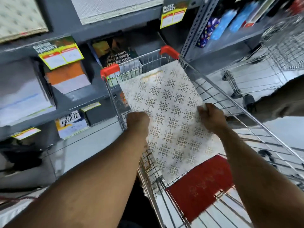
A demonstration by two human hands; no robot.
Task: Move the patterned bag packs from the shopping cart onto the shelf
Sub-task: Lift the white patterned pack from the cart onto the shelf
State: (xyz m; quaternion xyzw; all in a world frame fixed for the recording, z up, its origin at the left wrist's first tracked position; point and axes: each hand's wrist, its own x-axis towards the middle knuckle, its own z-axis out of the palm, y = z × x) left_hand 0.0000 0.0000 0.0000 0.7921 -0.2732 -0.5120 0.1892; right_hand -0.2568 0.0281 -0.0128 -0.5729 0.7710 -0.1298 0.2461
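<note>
A white bag pack [171, 116] printed with dark looped knot motifs lies tilted in the wire shopping cart [218, 94]. My left hand [138, 122] grips its left edge and my right hand [211, 117] grips its right edge, fingers curled over the rim. Under the pack's near end lies a red pack [200, 185] with faint gold print. The grey shelf [85, 96] stands to the left of the cart. Two similar pale patterned packs [19, 15] sit on its upper level.
Yellow price tags [59, 55] hang from the shelf edges. Orange, white and printed bags [69, 76] fill the lower shelf bays. A second wire cart [283, 51] stands at the right. Blue packs [230, 22] sit on the right-hand rack. Another person's arm [283, 99] reaches in at right.
</note>
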